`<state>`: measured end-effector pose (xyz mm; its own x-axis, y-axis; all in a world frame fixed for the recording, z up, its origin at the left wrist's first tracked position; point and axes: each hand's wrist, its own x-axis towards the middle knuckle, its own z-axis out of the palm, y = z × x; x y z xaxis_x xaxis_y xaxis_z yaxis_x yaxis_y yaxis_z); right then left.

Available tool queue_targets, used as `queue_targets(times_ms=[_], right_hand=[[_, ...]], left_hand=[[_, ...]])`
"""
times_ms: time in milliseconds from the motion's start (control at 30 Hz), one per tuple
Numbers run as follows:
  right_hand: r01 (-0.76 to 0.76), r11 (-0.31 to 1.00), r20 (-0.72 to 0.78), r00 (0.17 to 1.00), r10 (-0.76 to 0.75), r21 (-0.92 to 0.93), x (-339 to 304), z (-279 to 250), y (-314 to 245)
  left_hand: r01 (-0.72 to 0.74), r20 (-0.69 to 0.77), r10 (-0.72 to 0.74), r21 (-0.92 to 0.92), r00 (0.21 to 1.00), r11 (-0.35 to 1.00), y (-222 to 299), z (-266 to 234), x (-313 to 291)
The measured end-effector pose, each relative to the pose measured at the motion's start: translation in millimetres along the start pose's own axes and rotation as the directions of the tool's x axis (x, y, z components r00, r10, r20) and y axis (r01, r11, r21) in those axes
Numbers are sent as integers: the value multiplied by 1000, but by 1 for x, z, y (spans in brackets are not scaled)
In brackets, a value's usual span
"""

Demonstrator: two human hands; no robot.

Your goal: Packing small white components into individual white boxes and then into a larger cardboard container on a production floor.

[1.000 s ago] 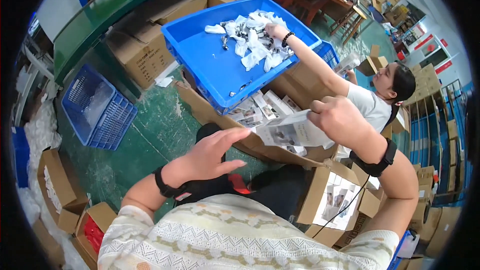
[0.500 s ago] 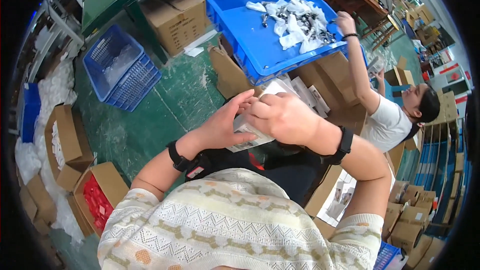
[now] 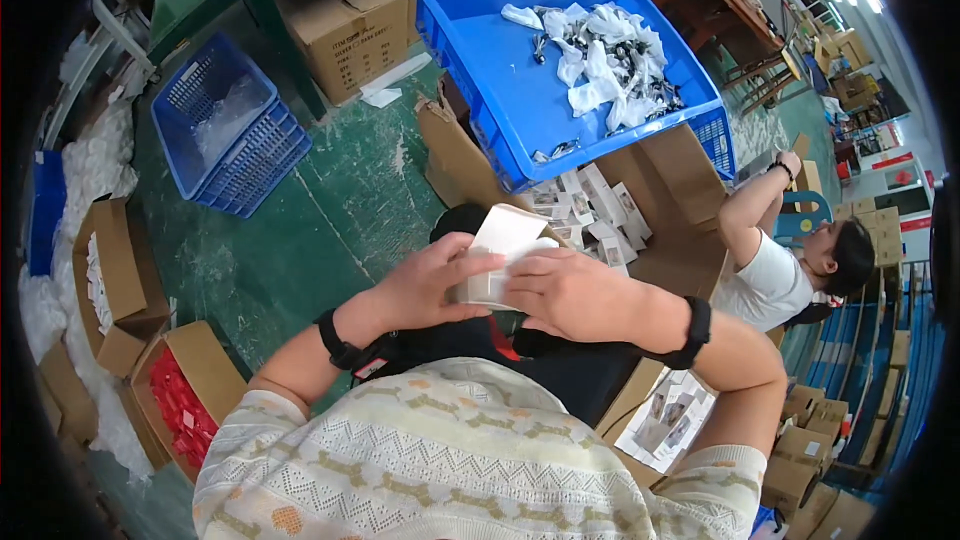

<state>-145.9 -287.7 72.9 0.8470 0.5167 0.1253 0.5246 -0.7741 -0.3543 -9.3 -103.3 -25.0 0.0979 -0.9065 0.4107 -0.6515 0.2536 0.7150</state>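
Note:
In front of my body I hold a small white cardboard box point(image 3: 508, 228), its flap standing up. My left hand point(image 3: 425, 282) grips its left side, fingers over the front and thumb below. My right hand point(image 3: 580, 290) is closed against its right side, fingertips pressing at the opening. Something white shows by those fingertips; I cannot make out what. Just beyond my hands, a large carton point(image 3: 680, 265) contains several small white boxes point(image 3: 600, 205). Over its far part stands a blue tray point(image 3: 490, 90) with a heap of white-wrapped small dark parts point(image 3: 610, 65).
Stacked blue crates point(image 3: 235, 155) stand on the green floor at left. Cartons with red packets point(image 3: 185, 400) and white pieces point(image 3: 97, 285) lie lower left. Another carton of printed white boxes point(image 3: 668, 420) is by my right elbow. A co-worker point(image 3: 765, 270) sits at right.
The white box has come upright with its flap raised, and my right fingers have moved down its side. The co-worker's hand has withdrawn from the blue tray.

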Motion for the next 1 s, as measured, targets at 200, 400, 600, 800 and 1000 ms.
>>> queue_targets(times_ms=[200, 400, 600, 800, 1000], right_hand=[[-484, 873, 108, 873, 476, 59, -6, -83, 67], [-735, 679, 259, 656, 709, 5, 9, -81, 214], [-576, 802, 762, 447, 469, -155, 17, -2, 311], [-567, 822, 940, 306, 151, 53, 23, 54, 337], [-475, 878, 998, -1, 68, -60, 28, 69, 339]], left_hand=[[110, -71, -113, -45, 991, 993, -19, -13, 2], [144, -151, -165, -143, 975, 979, -37, -23, 0], [160, -139, -187, -181, 973, 970, -53, -29, 9], [236, -75, -258, -224, 963, 945, -65, -38, 13], [253, -76, -276, -227, 958, 940, -73, -41, 14]])
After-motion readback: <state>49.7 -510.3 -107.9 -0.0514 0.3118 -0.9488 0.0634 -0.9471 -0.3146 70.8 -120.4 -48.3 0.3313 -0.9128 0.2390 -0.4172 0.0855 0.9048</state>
